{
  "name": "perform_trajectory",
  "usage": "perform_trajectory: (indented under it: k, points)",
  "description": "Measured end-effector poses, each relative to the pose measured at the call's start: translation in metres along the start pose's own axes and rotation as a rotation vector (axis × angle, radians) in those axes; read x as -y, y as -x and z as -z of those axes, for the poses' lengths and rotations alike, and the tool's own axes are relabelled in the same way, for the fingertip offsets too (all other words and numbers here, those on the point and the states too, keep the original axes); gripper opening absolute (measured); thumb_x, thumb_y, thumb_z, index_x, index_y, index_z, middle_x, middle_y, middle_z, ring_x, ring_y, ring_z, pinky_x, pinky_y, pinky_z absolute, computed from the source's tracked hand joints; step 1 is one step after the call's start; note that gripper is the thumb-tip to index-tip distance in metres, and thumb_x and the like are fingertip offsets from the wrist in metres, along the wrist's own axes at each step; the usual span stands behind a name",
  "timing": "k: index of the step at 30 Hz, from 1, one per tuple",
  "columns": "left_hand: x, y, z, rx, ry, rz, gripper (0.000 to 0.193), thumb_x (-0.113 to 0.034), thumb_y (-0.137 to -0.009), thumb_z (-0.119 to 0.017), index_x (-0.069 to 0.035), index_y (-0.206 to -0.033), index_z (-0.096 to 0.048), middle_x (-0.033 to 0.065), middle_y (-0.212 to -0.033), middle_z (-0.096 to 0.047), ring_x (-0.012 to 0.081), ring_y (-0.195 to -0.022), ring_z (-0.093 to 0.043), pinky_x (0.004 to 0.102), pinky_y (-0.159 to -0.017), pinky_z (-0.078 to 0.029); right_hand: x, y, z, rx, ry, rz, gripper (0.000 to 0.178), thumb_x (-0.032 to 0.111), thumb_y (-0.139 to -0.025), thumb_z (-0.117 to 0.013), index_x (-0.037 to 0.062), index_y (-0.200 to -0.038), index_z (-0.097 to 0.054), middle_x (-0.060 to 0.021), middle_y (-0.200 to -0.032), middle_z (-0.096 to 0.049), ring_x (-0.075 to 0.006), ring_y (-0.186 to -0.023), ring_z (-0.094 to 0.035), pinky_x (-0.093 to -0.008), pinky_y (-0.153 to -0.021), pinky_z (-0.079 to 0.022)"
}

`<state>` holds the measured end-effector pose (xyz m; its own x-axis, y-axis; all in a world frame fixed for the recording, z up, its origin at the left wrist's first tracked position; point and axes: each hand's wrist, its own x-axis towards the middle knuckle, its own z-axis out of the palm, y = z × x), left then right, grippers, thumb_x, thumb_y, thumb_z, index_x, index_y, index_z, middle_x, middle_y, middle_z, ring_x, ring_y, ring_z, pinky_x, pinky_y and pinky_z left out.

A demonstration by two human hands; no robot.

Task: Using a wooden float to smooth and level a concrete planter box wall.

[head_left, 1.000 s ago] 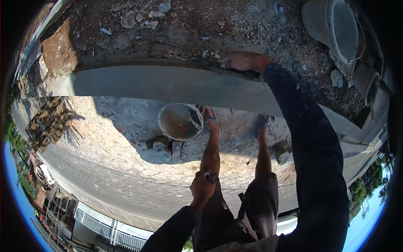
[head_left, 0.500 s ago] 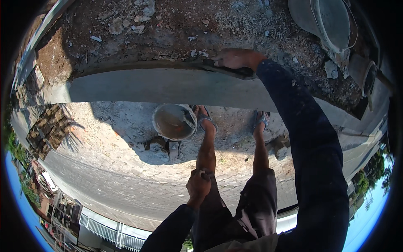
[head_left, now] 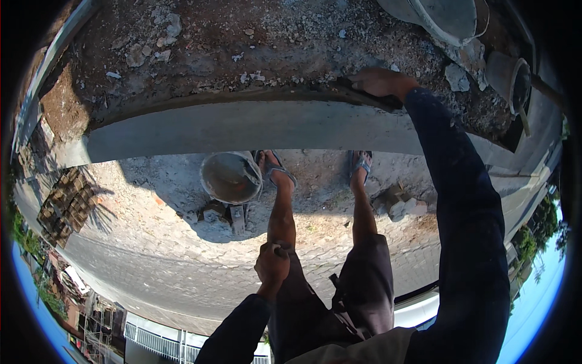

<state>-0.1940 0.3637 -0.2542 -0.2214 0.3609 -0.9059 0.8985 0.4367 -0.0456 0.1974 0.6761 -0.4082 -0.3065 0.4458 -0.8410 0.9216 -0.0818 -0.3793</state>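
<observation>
Rightward along the grey ledge (head_left: pixel 242 126), the right hand (head_left: pixel 377 82) has moved with its dark flat tool (head_left: pixel 382 102), while the bucket by the feet sits farther left in the frame. At upper centre-right, the tool lies beneath the right hand, along the ledge's far edge. That hand curls over it, its exact finger grip hidden. Well apart, at lower centre, the left hand (head_left: pixel 273 264) is a closed fist in front of the knee; I cannot tell whether it holds anything.

Rubbly soil (head_left: pixel 291 42) borders the ledge above. Just below it, at centre, a round bucket (head_left: pixel 227 179) stands beside the sandalled left foot (head_left: pixel 274 167). Another bucket (head_left: pixel 451 18) lies at upper right, near a smaller container (head_left: pixel 503 76). Brown blocks (head_left: pixel 68 203) sit at far left.
</observation>
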Motion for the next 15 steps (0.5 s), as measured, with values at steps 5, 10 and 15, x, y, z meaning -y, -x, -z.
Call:
perform_trajectory:
  k: [5, 10, 15]
  points:
    - [-0.007, 0.003, -0.022, -0.037, -0.059, 0.009, 0.022, -0.025, -0.086, -0.053, -0.013, -0.096, -0.069, 0.0105, -0.112, -0.065, 0.0347, -0.099, -0.065, 0.0484, -0.085, -0.052, -0.003, 0.005, -0.016, 0.186, 0.062, -0.001, 0.044, 0.031, -0.1, -0.046, 0.0109, -0.138, -0.054, -0.0201, -0.135, -0.053, -0.0379, -0.127, -0.049, -0.0455, -0.104, -0.04]
    - [-0.009, 0.01, -0.038, -0.053, -0.069, -0.008, 0.023, -0.026, -0.086, -0.053, -0.012, -0.098, -0.067, 0.0107, -0.113, -0.065, 0.0351, -0.1, -0.064, 0.0487, -0.086, -0.051, -0.168, 0.086, -0.034, 0.204, 0.255, -0.261, 0.037, 0.028, -0.092, -0.054, 0.0052, -0.12, -0.065, -0.0215, -0.118, -0.064, -0.0375, -0.112, -0.059, -0.0479, -0.093, -0.046]
    - [-0.019, 0.012, -0.049, -0.056, -0.126, 0.028, 0.023, -0.027, -0.087, -0.053, -0.012, -0.098, -0.067, 0.0108, -0.113, -0.064, 0.0351, -0.1, -0.064, 0.0487, -0.085, -0.051, -0.19, 0.085, -0.039, 0.09, 0.196, -0.094, 0.038, 0.03, -0.094, -0.052, 0.0038, -0.119, -0.064, -0.0221, -0.116, -0.063, -0.0383, -0.109, -0.06, -0.0466, -0.093, -0.046]
